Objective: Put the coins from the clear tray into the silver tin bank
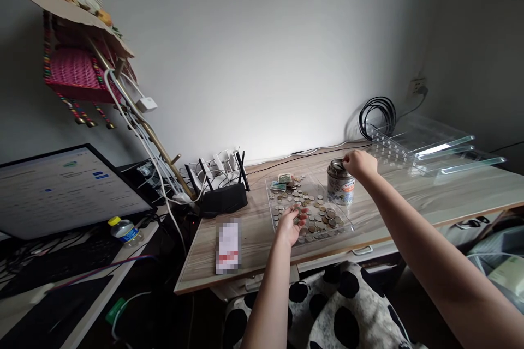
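Lying on a clear tray [314, 185], silvery and brownish coins [331, 214]

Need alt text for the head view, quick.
A person's right hand is at the top of a patterned tin, while the half-curled left hand is over coins on a clear tray. A black router stands farther left.

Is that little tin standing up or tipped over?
Standing up. The tin has its base on the desk and its round top facing up, with the right hand at its rim.
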Available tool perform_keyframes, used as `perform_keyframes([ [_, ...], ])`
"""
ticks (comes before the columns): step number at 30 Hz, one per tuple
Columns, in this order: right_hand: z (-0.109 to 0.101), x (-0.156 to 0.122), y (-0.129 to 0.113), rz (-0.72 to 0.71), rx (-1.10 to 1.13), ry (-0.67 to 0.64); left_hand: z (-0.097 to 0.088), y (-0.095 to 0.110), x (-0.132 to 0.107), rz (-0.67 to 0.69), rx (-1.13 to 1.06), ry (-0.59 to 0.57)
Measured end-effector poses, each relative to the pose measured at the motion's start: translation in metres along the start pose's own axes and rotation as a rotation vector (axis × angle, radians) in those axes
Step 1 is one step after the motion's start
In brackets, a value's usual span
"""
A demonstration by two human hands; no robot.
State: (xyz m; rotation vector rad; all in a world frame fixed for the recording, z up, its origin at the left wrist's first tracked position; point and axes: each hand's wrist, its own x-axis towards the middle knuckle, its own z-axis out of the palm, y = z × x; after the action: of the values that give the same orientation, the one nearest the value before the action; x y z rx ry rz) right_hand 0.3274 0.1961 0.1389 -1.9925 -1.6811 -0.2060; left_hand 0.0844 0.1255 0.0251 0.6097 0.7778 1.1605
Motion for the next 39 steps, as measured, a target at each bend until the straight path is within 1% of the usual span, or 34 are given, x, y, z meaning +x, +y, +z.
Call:
perform_keyframes([
  [3,0.003,0.003,-0.004,-0.033,-0.030,-0.049,0.000,-0.001,0.001,0.000,0.025,0.023],
  [5,0.002,0.002,-0.008,-0.024,-0.042,-0.069,0.000,0.000,0.002,0.007,0.033,0.024],
  [6,0.001,0.000,-0.010,-0.019,-0.045,-0.058,0.000,0.000,0.001,0.013,0.036,0.016],
  [8,-0.002,-0.010,-0.017,-0.042,-0.010,0.038,0.000,0.000,0.001,0.027,0.047,-0.010],
  [9,-0.002,-0.018,-0.023,-0.067,0.030,0.093,0.000,0.000,0.001,0.034,0.053,-0.023],
  [10,-0.001,-0.028,-0.030,-0.102,0.088,0.118,0.000,0.000,0.001,0.041,0.060,-0.032],
  [11,0.002,-0.040,-0.037,-0.146,0.160,0.096,0.000,0.000,0.001,0.047,0.066,-0.034],
  [12,0.006,-0.053,-0.046,-0.194,0.237,0.026,0.000,-0.001,0.001,0.053,0.069,-0.028],
  [14,0.018,-0.078,-0.062,-0.300,0.369,-0.184,0.000,-0.001,0.002,0.062,0.073,-0.012],
  [15,0.024,-0.090,-0.068,-0.345,0.416,-0.262,0.000,-0.001,0.002,0.068,0.074,-0.011],
  [16,0.031,-0.099,-0.073,-0.372,0.446,-0.306,0.000,-0.001,0.003,0.071,0.078,-0.014],
  [18,0.042,-0.112,-0.078,-0.363,0.466,-0.323,0.000,-0.001,0.003,0.072,0.092,-0.027],
  [21,0.052,-0.118,-0.080,-0.294,0.459,-0.288,0.000,-0.001,0.001,0.063,0.120,-0.046],
  [23,0.053,-0.117,-0.078,-0.279,0.456,-0.265,0.001,0.000,-0.001,0.061,0.130,-0.056],
  [25,0.048,-0.112,-0.075,-0.291,0.459,-0.234,0.002,0.001,-0.003,0.061,0.126,-0.061],
  [28,0.028,-0.093,-0.060,-0.270,0.447,-0.141,0.003,0.004,-0.007,0.029,0.067,-0.005],
  [31,0.003,-0.061,-0.033,-0.117,0.315,0.035,0.003,0.007,-0.010,-0.019,-0.052,0.057],
  [33,-0.009,-0.038,-0.016,-0.027,0.180,0.085,0.003,0.008,-0.011,-0.013,-0.113,0.055],
  [34,-0.012,-0.028,-0.008,-0.009,0.120,0.073,0.003,0.008,-0.012,-0.004,-0.130,0.050],
  [36,-0.014,-0.013,0.000,-0.019,0.042,0.013,0.002,0.007,-0.012,0.007,-0.144,0.044],
  [39,-0.012,-0.002,0.002,-0.048,0.001,-0.059,0.003,0.007,-0.012,0.014,-0.129,0.039],
])
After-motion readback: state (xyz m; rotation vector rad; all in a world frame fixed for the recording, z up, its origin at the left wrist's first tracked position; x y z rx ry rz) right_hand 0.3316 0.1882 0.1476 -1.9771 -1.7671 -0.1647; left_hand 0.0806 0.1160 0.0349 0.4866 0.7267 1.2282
